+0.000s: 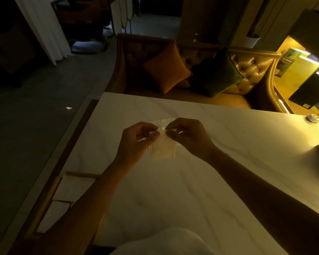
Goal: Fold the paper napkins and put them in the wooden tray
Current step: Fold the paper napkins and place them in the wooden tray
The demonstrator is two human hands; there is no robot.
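Note:
A thin pale paper napkin (163,149) hangs just above the white marble table (228,144), near its middle. My left hand (136,139) pinches the napkin's top edge from the left, and my right hand (189,136) pinches it from the right, fingertips almost touching. Part of the napkin shows above the fingers, and the rest droops below them. A wooden tray (44,205) lies at the table's left edge, partly hidden by my left forearm. Folded white napkins (74,188) lie inside it.
Beyond the table's far edge stands a tufted golden sofa (250,69) with an orange cushion (167,69) and a dark green cushion (216,74). A small white round object (312,118) sits at the table's far right. White cloth (164,242) shows at the bottom.

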